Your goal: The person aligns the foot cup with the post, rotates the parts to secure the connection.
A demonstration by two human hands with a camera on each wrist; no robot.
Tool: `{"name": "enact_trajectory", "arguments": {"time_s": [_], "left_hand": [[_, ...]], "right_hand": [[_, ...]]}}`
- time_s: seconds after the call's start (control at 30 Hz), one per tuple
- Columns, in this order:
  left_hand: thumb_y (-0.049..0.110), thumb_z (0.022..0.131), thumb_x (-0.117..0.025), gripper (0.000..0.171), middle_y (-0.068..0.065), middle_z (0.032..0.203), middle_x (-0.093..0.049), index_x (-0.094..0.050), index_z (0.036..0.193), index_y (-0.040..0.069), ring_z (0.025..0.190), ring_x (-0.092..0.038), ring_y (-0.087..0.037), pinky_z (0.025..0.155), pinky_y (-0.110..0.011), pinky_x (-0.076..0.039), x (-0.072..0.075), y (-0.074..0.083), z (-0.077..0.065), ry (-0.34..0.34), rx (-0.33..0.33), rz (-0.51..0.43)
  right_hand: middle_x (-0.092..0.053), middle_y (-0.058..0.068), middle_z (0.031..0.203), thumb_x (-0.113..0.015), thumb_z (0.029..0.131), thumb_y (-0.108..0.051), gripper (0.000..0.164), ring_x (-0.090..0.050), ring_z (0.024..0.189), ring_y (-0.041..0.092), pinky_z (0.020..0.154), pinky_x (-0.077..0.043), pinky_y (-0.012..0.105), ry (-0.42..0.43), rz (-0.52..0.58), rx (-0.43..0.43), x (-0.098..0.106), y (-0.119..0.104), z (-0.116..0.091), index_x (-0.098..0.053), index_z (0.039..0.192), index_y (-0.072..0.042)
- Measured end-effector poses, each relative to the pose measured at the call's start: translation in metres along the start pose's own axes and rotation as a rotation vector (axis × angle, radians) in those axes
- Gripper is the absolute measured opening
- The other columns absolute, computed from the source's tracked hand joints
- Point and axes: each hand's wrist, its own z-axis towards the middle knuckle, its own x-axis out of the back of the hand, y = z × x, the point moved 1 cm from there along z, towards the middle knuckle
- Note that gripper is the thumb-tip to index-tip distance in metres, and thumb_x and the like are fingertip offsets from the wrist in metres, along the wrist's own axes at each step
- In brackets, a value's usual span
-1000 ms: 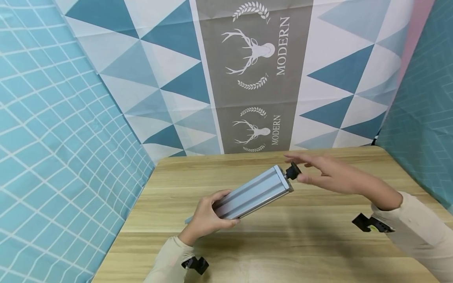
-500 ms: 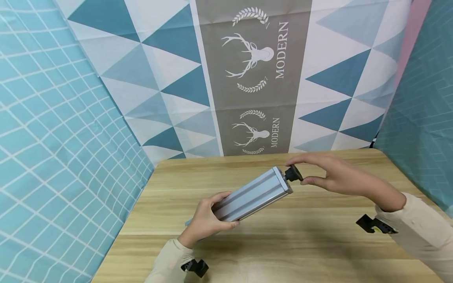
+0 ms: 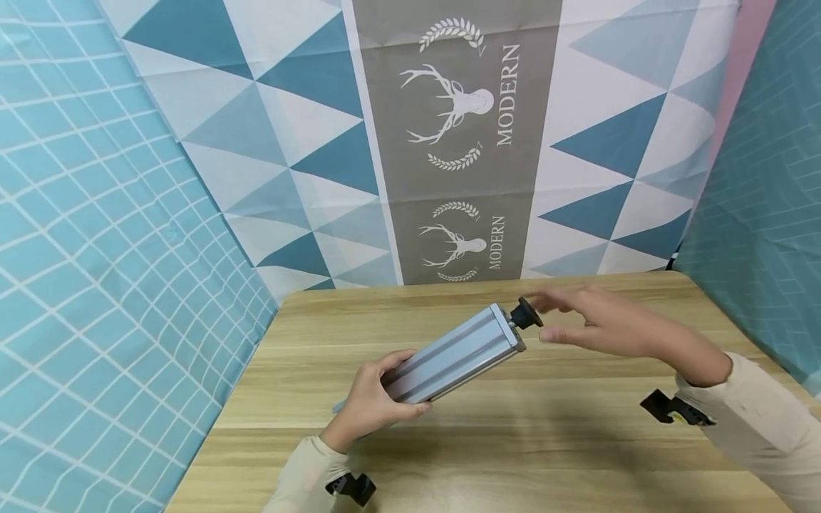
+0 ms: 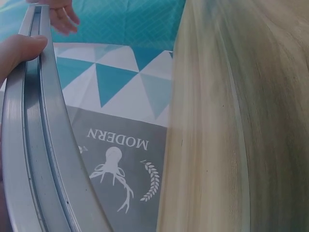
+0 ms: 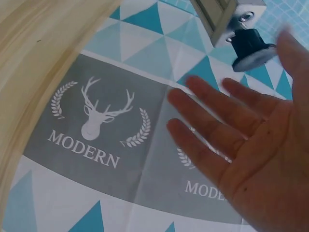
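Observation:
My left hand grips a silver aluminium profile with grooves along its length, tilted up to the right over the table. In the left wrist view its thumb lies across the profile. A black levelling foot with a flared round base sticks out of the profile's upper end on a short metal stem. Just right of this foot is my right hand, thumb and fingers apart. The right wrist view shows the palm with fingers spread beside the foot, thumb right at its rim.
A wooden table lies under both hands. Behind it hangs a patterned cloth with triangles and deer heads. Blue tiled cloth walls the left side and a teal cloth the right.
Half a second ago my right thumb and fingers pinched the levelling foot; now they have spread off it. One second ago they were also apart near it. The left hand keeps its grip.

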Motion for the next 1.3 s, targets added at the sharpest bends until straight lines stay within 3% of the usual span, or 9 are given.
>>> {"name": "enact_trajectory", "arguments": {"time_s": [0.13,0.4,0.53,0.7,0.8,0.9,1.0,1.13,1.3], "left_hand": [[0.006,0.064,-0.087,0.065,-0.010,0.113,-0.067,-0.062,0.124,0.003,0.092,-0.063,-0.014,0.076,-0.029,-0.051,0.003,0.016,-0.001,0.008,-0.014,0.009],[0.004,0.064,-0.085,0.061,-0.012,0.109,-0.069,-0.063,0.121,0.000,0.089,-0.063,-0.012,0.075,-0.028,-0.051,0.007,0.036,-0.001,0.005,-0.038,0.014],[0.003,0.063,-0.086,0.061,-0.012,0.108,-0.069,-0.063,0.119,0.000,0.088,-0.063,-0.012,0.074,-0.028,-0.051,0.006,0.033,-0.001,0.010,-0.055,0.015],[0.007,0.061,-0.088,0.066,-0.010,0.111,-0.068,-0.063,0.122,0.005,0.090,-0.063,-0.014,0.075,-0.028,-0.051,0.003,0.011,-0.001,0.004,-0.017,0.030],[0.013,0.062,-0.089,0.067,-0.006,0.113,-0.068,-0.062,0.124,0.011,0.090,-0.063,-0.013,0.076,-0.028,-0.051,0.001,0.003,0.000,-0.015,0.006,0.024],[0.016,0.063,-0.089,0.067,-0.004,0.113,-0.068,-0.062,0.124,0.013,0.090,-0.063,-0.013,0.076,-0.028,-0.051,0.000,0.002,0.000,-0.026,0.012,0.017],[0.013,0.063,-0.088,0.066,-0.007,0.113,-0.068,-0.062,0.124,0.010,0.090,-0.063,-0.015,0.075,-0.028,-0.051,0.000,0.002,0.000,-0.023,0.022,0.011],[0.009,0.064,-0.087,0.066,-0.011,0.114,-0.067,-0.062,0.125,0.006,0.091,-0.063,-0.017,0.076,-0.029,-0.051,0.001,0.002,0.001,-0.017,0.034,0.008],[0.018,0.065,-0.088,0.067,-0.005,0.116,-0.066,-0.061,0.126,0.012,0.093,-0.063,-0.015,0.078,-0.028,-0.051,0.002,-0.001,-0.001,-0.019,0.027,0.001]], "right_hand": [[-0.048,0.003,0.144,-0.072,0.085,-0.029,0.073,-0.050,0.126,0.024,0.094,-0.045,0.047,0.027,-0.030,0.107,0.003,0.000,0.000,-0.035,0.148,-0.026],[-0.054,-0.002,0.138,-0.077,0.076,0.002,0.071,-0.048,0.127,0.009,0.096,-0.043,0.020,0.105,-0.091,0.336,0.004,0.001,0.006,-0.051,0.139,-0.020],[-0.058,0.000,0.134,-0.076,0.080,-0.007,0.062,-0.056,0.120,0.016,0.091,-0.049,0.030,0.108,-0.094,0.289,0.004,0.001,0.006,-0.054,0.136,-0.018],[-0.069,-0.004,0.109,-0.064,0.092,-0.026,0.029,-0.065,0.092,0.008,0.072,-0.052,0.030,0.064,-0.042,0.100,0.002,0.000,0.006,-0.067,0.119,-0.016],[-0.064,-0.013,0.083,-0.056,0.097,-0.028,0.018,-0.053,0.066,0.000,0.059,-0.044,0.025,0.036,-0.030,0.028,0.002,-0.001,0.008,-0.070,0.100,-0.018],[-0.063,-0.013,0.079,-0.052,0.100,-0.027,0.022,-0.050,0.061,-0.001,0.058,-0.043,0.026,0.026,-0.025,-0.002,0.001,-0.002,0.008,-0.070,0.101,-0.016],[-0.069,-0.004,0.105,-0.056,0.097,-0.029,0.034,-0.064,0.085,0.007,0.073,-0.051,0.036,0.026,-0.011,0.002,0.001,-0.001,0.006,-0.061,0.127,-0.014],[-0.053,0.000,0.139,-0.069,0.088,-0.033,0.066,-0.053,0.124,0.021,0.092,-0.046,0.048,0.027,-0.016,0.094,0.002,0.001,0.005,-0.041,0.146,-0.022],[-0.049,-0.002,0.142,-0.077,0.081,-0.017,0.072,-0.047,0.129,0.013,0.097,-0.044,0.028,0.065,-0.079,0.268,0.004,0.002,0.007,-0.043,0.144,-0.024]]}}
